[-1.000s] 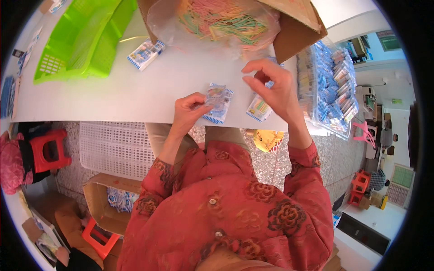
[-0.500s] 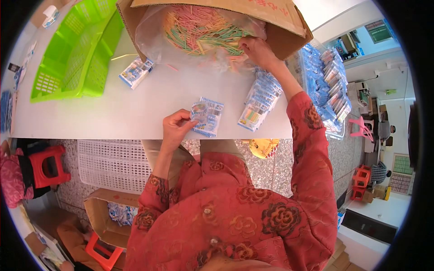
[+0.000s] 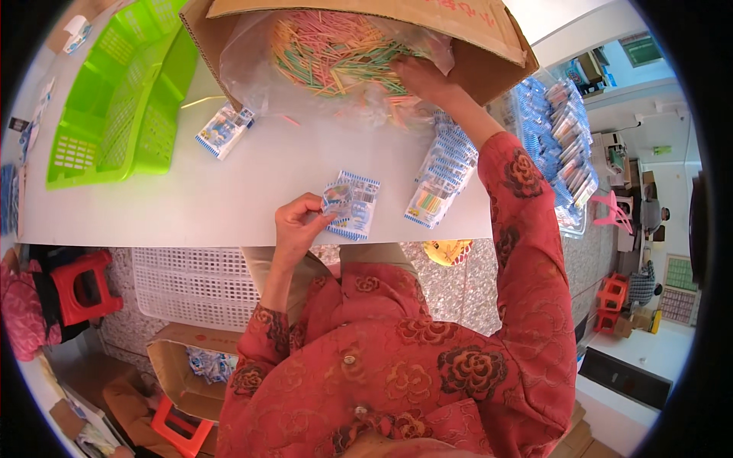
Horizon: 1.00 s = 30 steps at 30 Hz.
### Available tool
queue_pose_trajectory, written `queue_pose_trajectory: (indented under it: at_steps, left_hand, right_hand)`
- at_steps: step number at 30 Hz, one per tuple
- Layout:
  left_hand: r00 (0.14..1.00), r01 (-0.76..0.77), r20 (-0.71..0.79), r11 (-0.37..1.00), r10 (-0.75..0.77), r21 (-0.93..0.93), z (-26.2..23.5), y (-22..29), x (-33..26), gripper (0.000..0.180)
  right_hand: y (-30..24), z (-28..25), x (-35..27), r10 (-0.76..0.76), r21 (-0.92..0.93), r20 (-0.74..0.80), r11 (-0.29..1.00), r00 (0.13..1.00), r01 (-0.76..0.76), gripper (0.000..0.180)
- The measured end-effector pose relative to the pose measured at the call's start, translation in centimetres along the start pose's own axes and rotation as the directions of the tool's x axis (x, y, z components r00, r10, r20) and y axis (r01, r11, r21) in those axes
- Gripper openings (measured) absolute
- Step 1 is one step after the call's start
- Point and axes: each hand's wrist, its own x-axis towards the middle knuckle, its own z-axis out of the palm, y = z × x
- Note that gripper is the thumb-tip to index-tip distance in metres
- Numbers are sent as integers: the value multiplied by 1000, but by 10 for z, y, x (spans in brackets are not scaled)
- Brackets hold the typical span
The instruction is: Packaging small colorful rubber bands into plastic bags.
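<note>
The left hand (image 3: 299, 223) pinches a small clear packet (image 3: 338, 200) by its near-left corner, thumb and fingers closed on it, holding it just above a flat blue-and-white packet (image 3: 353, 206) that lies on the white table (image 3: 191, 198) near the edge closest to the person. Held this way, the mouth of the clear packet seems kept ready and steady, close to the body where it is easy to see. The right hand (image 3: 416, 76) is stretched far across the table into a clear plastic bag (image 3: 252, 61) of thin coloured sticks (image 3: 328, 49), which sits inside a tipped cardboard box (image 3: 489, 65) at the far side; the fingers are curled down among the sticks, but whether they have closed on any cannot be told. The box lies on its side with its opening toward the person, so the sticks can be reached without lifting anything. Under the right forearm, a stack of packets (image 3: 443, 175) is fanned out on the table, near to hand. One more packet (image 3: 224, 130) lies apart to the left, beside a green basket (image 3: 114, 107) at the far left. To the right, a clear tray of filled packets (image 3: 561, 145) stands at the table's end.
</note>
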Motion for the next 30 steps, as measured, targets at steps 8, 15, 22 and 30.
queue_pose_trajectory:
  at_steps: [8, 15, 22, 30]
  left_hand:
    - [1000, 7, 0, 999, -7, -43, 3, 1, 0, 12]
    - [999, 29, -14, 999, -29, -33, 6, 3, 1, 18]
    - [1000, -3, 1, 1000, 3, -7, 1, 1, 0, 9]
    - [1000, 10, -5, 1000, -10, -11, 3, 0, -1, 11]
  right_hand:
    - [-7, 8, 7, -106, -160, 10, 982, 994, 106, 14]
    - [-34, 10, 19, 47, -284, 96, 959, 994, -18, 19]
    - [-45, 9, 12, 88, -313, 51, 947, 995, -68, 22]
    - [-53, -3, 12, 101, -277, 137, 959, 985, -60, 20]
